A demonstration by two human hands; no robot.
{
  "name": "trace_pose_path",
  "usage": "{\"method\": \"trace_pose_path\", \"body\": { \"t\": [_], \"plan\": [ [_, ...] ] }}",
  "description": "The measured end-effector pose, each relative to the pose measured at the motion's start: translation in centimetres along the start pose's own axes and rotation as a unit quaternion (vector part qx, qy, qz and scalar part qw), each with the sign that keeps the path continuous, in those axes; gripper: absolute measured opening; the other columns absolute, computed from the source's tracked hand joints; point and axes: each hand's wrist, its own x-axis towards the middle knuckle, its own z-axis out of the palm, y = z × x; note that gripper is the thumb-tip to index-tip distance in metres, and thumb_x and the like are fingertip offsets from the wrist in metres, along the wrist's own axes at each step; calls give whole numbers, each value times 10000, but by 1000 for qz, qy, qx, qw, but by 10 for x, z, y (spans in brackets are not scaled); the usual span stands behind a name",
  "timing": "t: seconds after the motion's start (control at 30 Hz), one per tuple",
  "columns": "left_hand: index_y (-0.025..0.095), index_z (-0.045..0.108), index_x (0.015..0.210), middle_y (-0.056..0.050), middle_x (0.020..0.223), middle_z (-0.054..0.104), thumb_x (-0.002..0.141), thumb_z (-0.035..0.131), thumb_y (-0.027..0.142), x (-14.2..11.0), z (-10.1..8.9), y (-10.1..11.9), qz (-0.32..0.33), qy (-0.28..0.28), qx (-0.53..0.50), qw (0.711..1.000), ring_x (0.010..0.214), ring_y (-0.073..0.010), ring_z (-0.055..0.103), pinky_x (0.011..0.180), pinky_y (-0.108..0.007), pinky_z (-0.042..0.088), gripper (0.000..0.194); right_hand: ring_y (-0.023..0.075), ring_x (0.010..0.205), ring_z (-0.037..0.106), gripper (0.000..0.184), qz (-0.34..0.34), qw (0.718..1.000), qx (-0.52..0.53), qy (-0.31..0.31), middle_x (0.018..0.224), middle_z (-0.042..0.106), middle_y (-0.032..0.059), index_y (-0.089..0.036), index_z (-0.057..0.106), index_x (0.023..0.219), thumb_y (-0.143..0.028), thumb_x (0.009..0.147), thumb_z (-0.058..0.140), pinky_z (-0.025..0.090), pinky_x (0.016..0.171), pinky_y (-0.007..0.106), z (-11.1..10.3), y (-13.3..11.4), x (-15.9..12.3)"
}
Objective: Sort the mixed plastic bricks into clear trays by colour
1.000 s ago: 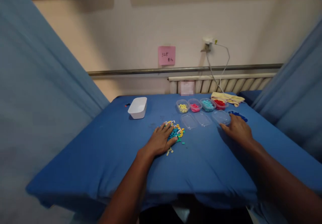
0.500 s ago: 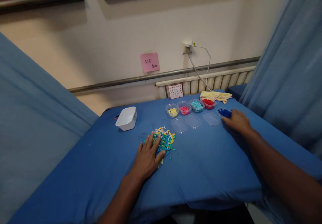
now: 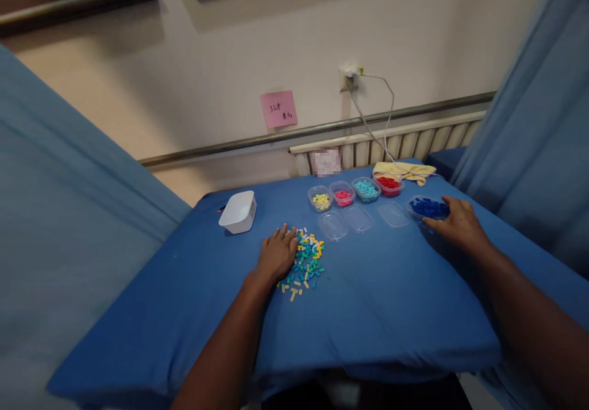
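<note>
My left hand (image 3: 278, 254) lies palm down over the left edge of a loose pile of small coloured pieces (image 3: 308, 264), mixed teal, green, yellow, white and cream. Its fingers are stretched out. At the right, my right hand (image 3: 459, 223) grips the near right side of a clear plastic tub (image 3: 427, 208) of dark blue pieces, thumb in front and fingers at the rim. Further tubs stand in a row at the back: one of yellow pieces (image 3: 321, 200), one of pink pieces (image 3: 343, 197), one of light blue pieces (image 3: 366, 189) and one of red pieces (image 3: 389, 185).
Clear lids (image 3: 333, 226) lie flat in front of the tubs. A white plastic box (image 3: 238, 212) stands at the back left. Behind the red pieces rests a yellow cloth (image 3: 405, 171), with a white cable (image 3: 368, 126) running down near it. Blue curtains (image 3: 529, 134) hang on both sides.
My left hand has shifted back and off the pile's near part, uncovering cream pieces there. My right hand, earlier beside the dark blue tub, now holds its right side. The view has shifted slightly.
</note>
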Motion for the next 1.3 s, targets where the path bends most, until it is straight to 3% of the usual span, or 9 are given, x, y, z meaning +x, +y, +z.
{"method": "trace_pose_path", "body": {
  "t": [0.1, 0.2, 0.33, 0.53, 0.77, 0.9, 1.03, 1.13, 1.3],
  "plan": [
    [144, 507, 1711, -223, 1810, 362, 1189, 298, 409, 8, 4, -15, -8, 2, -19, 1000, 1694, -377, 363, 1340, -610, 341, 621, 459, 1479, 566, 794, -81, 997, 16, 0, 1501, 627, 329, -76, 549, 1582, -500, 949, 772, 470, 1233, 542, -1, -14, -17],
    [96, 527, 1690, -239, 1795, 384, 1176, 315, 365, 10, 11, -22, -11, 22, -35, 999, 1697, -368, 358, 1357, -581, 330, 617, 454, 1427, 608, 819, -160, 986, 47, -19, 1468, 647, 283, -120, 535, 1587, -502, 911, 793, 498, 1222, 562, 5, -44, -38],
    [78, 560, 1659, -242, 1804, 360, 1145, 369, 317, 0, 20, -29, -19, 57, -69, 996, 1682, -361, 392, 1368, -544, 330, 598, 443, 1406, 629, 824, -275, 955, 98, -49, 1498, 621, 243, -180, 497, 1624, -481, 912, 782, 547, 1182, 629, 16, -102, -66],
    [74, 474, 1722, -201, 1827, 338, 1109, 372, 234, -33, 31, -48, -23, 95, -183, 978, 1705, -268, 357, 1401, -428, 292, 642, 432, 1438, 611, 817, -401, 903, 120, -97, 1534, 584, 246, -193, 413, 1668, -346, 946, 761, 569, 1148, 666, 30, -199, -87],
    [126, 572, 1652, -148, 1728, 536, 1143, 383, 318, -49, 38, -44, -34, 177, -265, 947, 1635, -243, 480, 1394, -434, 334, 576, 420, 1432, 588, 840, -513, 845, 65, -137, 1563, 560, 263, -139, 389, 1661, -148, 902, 750, 540, 1200, 619, 34, -289, -104],
    [137, 646, 1565, -153, 1600, 664, 1170, 378, 401, -49, 39, -41, -25, 201, -287, 936, 1510, -261, 612, 1328, -432, 437, 546, 391, 1350, 617, 722, -585, 802, 3, -119, 1496, 611, 251, -113, 429, 1632, -70, 943, 643, 570, 1154, 563, 33, -315, -105],
    [187, 724, 1454, -122, 1496, 739, 1179, 359, 413, -49, 37, -39, -5, 195, -287, 938, 1408, -268, 681, 1271, -432, 490, 510, 378, 1291, 628, 563, -618, 779, -68, -78, 1448, 646, 257, -80, 502, 1581, -47, 1019, 515, 562, 1136, 537, 35, -327, -88],
    [180, 712, 1483, -119, 1501, 738, 1174, 364, 399, -49, 36, -38, -5, 188, -286, 940, 1409, -273, 680, 1268, -425, 486, 514, 380, 1296, 620, 540, -639, 760, -109, -51, 1446, 648, 273, -34, 523, 1566, -23, 1030, 460, 537, 1159, 535, 35, -332, -75],
    [168, 688, 1520, -122, 1543, 714, 1172, 363, 390, -50, 35, -36, -3, 178, -278, 944, 1430, -284, 668, 1267, -442, 486, 526, 375, 1377, 593, 541, -685, 715, -136, -44, 1473, 660, 240, -91, 543, 1590, -48, 1058, 451, 516, 1190, 545, 27, -339, -67]
  ]
}}
